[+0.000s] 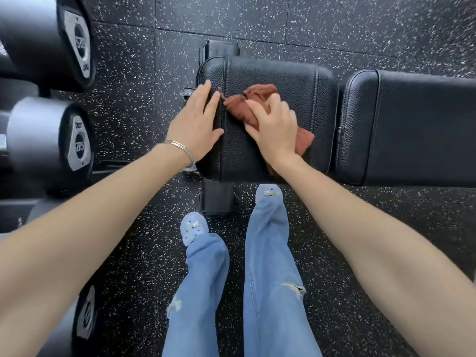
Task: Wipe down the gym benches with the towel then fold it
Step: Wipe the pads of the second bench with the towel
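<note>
Currently the towel [260,93] lies bunched on the short pad of the table [283,70], right under the right hand [274,127], whose fingers bend over the cloth and clutch it against the pad. The left hand [198,119] is released, with straight fingers flat on the pad's left end, just beside a towel corner.

The table's long axis runs left to right across the view. The long pad [412,124] sits to the right of the towel, past a narrow gap, so the right hand is nearer it. Judgement: the next wipe likely goes rightward along that axis.

The towel is rust-brown, soft and crumpled. The pads are black pebbled vinyl with rounded corners and stitched seams. The floor [334,21] is speckled black rubber. Dumbbells [77,143] are at the left, with grey hexagonal ends.
</note>
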Motion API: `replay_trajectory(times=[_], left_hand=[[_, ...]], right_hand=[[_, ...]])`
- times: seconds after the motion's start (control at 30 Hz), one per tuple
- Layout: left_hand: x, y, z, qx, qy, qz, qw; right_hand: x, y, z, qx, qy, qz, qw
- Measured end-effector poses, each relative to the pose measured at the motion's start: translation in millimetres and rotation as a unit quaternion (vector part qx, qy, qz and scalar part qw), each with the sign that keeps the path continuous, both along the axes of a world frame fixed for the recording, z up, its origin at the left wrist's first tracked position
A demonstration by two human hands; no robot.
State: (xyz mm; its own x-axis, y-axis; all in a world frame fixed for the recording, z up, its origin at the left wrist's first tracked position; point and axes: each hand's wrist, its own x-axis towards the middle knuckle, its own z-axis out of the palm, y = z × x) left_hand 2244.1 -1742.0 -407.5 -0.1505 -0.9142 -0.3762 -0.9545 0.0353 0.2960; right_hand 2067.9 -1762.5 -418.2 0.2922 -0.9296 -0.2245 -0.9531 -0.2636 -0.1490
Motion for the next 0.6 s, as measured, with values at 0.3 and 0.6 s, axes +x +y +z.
replay_trajectory(times=[0.3, 0.6], left_hand=[[-32, -23, 6, -0.001, -0.047, -0.028, 0.998], [-40, -29, 7, 0.029, -0.105, -0.064, 0.992]], right_hand=[[-6, -116, -5, 0.042, -0.010, -0.054, 0.998], [-86, -136, -6, 0.064, 0.017, -0.139, 0.988]])
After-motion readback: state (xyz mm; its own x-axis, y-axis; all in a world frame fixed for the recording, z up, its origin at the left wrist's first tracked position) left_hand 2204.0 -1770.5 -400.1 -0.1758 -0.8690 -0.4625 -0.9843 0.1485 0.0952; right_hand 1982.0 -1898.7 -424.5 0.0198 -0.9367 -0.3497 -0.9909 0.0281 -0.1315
